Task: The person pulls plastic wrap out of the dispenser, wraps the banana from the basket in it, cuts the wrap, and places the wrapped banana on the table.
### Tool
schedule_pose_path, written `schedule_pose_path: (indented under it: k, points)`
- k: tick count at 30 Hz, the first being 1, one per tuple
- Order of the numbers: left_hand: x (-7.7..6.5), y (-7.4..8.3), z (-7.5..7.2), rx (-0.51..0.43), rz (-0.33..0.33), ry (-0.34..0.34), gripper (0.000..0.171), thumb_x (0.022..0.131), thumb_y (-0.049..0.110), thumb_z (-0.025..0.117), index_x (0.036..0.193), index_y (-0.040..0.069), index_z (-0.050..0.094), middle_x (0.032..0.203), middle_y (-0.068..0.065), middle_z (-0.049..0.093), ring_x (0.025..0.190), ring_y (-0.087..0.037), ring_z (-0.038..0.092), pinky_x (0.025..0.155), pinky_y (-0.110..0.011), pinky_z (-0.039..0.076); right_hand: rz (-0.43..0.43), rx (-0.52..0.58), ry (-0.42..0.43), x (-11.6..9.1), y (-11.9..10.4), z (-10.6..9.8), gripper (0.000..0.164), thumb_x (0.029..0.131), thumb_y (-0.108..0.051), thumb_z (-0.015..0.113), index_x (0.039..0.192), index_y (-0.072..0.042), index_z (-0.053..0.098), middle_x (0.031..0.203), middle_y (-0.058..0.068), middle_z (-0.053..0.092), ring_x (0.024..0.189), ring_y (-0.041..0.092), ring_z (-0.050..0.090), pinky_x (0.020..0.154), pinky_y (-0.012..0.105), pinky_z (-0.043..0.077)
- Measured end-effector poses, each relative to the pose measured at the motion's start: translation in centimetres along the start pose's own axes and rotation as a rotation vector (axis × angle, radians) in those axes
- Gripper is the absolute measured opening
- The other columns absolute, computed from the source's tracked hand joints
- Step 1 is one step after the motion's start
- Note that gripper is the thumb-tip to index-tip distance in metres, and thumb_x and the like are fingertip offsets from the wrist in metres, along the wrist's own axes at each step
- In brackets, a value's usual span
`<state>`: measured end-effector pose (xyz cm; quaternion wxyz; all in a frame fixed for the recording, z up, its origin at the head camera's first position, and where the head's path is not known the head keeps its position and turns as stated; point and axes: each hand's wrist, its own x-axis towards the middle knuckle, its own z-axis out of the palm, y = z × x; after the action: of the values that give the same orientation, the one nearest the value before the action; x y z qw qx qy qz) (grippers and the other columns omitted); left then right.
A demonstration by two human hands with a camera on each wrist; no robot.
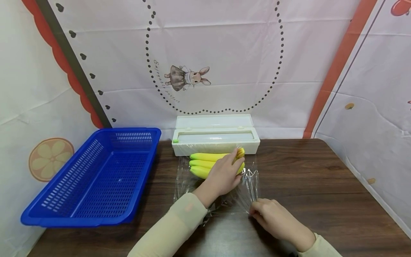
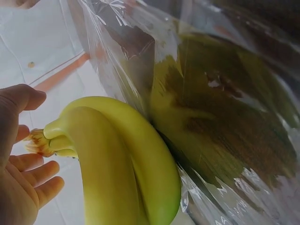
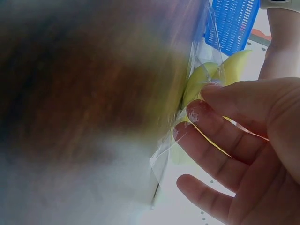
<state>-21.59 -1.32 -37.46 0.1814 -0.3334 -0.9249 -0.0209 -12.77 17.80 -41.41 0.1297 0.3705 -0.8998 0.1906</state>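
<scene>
Head view: a cling-film dispenser [image 1: 216,144], white and boxy, serves as the landmark, with its lid [image 1: 214,122] tipped back and a small green slider [image 1: 175,140] at its left end. Clear cling film [image 1: 251,184] runs out from its near side over the dark wood-grain table [image 1: 308,178]. On this film, directly before the dispenser, lies a bunch of yellow bananas [image 1: 203,164] with green tips; the tips point toward the dispenser's left end, the brownish stem toward its right.

The left hand [image 1: 223,175], near the dispenser's right half, rests over the stem end of the bunch; the left wrist view shows its thumb and fingers apart around the stem, not wrapped tightly.

The right hand [image 1: 276,217] is farther out on the dispenser's near side, just past its right end. Its thumb and index finger pinch the film's edge, drawing it into creases; the right wrist view shows the little finger spread away from the others.

Left of the dispenser stands a blue perforated plastic basket [image 1: 110,182]. Behind the dispenser hangs a pale printed cloth [image 1: 215,50] bearing a sideways rabbit figure [image 1: 186,77] within a dotted outline.
</scene>
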Motion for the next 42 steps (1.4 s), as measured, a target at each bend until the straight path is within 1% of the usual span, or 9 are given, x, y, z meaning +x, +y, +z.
schedule_pose_path:
  k: [3,9,11,17,25,28,32,38,42]
  points:
    - [-0.2,0.1,-0.1,0.003,-0.011,-0.025,0.055,0.089,0.033,0.062,0.139,0.015,0.046,0.15,-0.017,0.034,0.124,-0.025,0.051,0.093,-0.037,0.048,0.0,0.001,0.0,0.0,0.0,0.0,0.02,0.075,-0.003,0.074,0.077,-0.019,0.063,0.075,-0.014,0.058,0.066,-0.001,0.055,0.056,0.017,0.045]
    - [-0.4,0.1,-0.3,0.0,-0.033,-0.09,0.056,0.09,0.034,0.059,0.14,0.017,0.043,0.149,-0.015,0.037,0.128,-0.025,0.047,0.097,-0.039,0.046,-0.002,-0.007,0.003,0.0,-0.1,0.0,0.02,0.075,-0.004,0.074,0.077,-0.019,0.062,0.074,-0.014,0.058,0.065,-0.001,0.055,0.056,0.017,0.045]
    - [-0.5,0.1,-0.3,-0.006,-0.032,-0.09,0.056,0.09,0.033,0.06,0.14,0.017,0.043,0.147,-0.014,0.039,0.127,-0.025,0.048,0.096,-0.039,0.047,0.001,-0.004,-0.002,0.1,-0.1,-0.1,0.02,0.075,-0.003,0.074,0.077,-0.019,0.062,0.074,-0.014,0.058,0.065,-0.001,0.055,0.056,0.017,0.045]
    - [-0.7,0.0,-0.3,-0.012,-0.02,-0.057,0.055,0.087,0.032,0.064,0.136,0.015,0.046,0.139,-0.01,0.047,0.118,-0.023,0.054,0.091,-0.038,0.049,0.023,0.004,-0.026,0.1,-0.2,-0.2,0.019,0.076,-0.003,0.074,0.077,-0.019,0.063,0.075,-0.013,0.058,0.066,-0.002,0.055,0.056,0.017,0.045]
    - [-1.4,0.0,-0.4,-0.011,-0.023,-0.09,0.057,0.088,0.032,0.062,0.139,0.015,0.044,0.137,-0.01,0.051,0.124,-0.025,0.051,0.098,-0.04,0.046,0.047,0.022,-0.053,0.0,-0.2,-0.3,0.017,0.078,-0.004,0.073,0.078,-0.019,0.064,0.076,-0.013,0.059,0.067,-0.001,0.056,0.057,0.018,0.047]
    - [-1.6,-0.1,-0.4,-0.004,-0.026,-0.113,0.057,0.088,0.034,0.062,0.138,0.015,0.044,0.135,-0.009,0.052,0.124,-0.024,0.051,0.099,-0.04,0.045,0.051,0.023,-0.056,0.0,-0.2,-0.3,0.017,0.078,-0.004,0.072,0.079,-0.019,0.064,0.076,-0.013,0.06,0.067,-0.001,0.057,0.057,0.018,0.047]
    - [-1.8,-0.1,-0.6,-0.009,-0.043,-0.166,0.054,0.088,0.035,0.062,0.136,0.016,0.047,0.134,-0.008,0.053,0.121,-0.024,0.052,0.097,-0.041,0.045,0.044,0.018,-0.047,0.0,-0.2,-0.3,0.017,0.078,-0.004,0.073,0.079,-0.019,0.064,0.076,-0.013,0.06,0.067,-0.001,0.057,0.057,0.018,0.047]
    - [-1.9,0.1,-1.0,-0.013,-0.062,-0.22,0.043,0.088,0.037,0.061,0.125,0.016,0.055,0.126,-0.006,0.057,0.113,-0.023,0.056,0.091,-0.04,0.047,0.033,0.007,-0.034,0.0,-0.2,-0.3,0.018,0.077,-0.004,0.073,0.078,-0.019,0.064,0.075,-0.013,0.059,0.066,-0.001,0.056,0.056,0.018,0.046]
    - [-2.0,0.2,-1.2,-0.013,-0.07,-0.248,0.041,0.088,0.038,0.061,0.121,0.016,0.056,0.121,-0.005,0.058,0.109,-0.023,0.057,0.091,-0.039,0.047,0.03,0.003,-0.031,0.0,-0.2,-0.3,0.018,0.077,-0.004,0.073,0.078,-0.019,0.063,0.075,-0.013,0.059,0.066,-0.001,0.056,0.056,0.018,0.046]
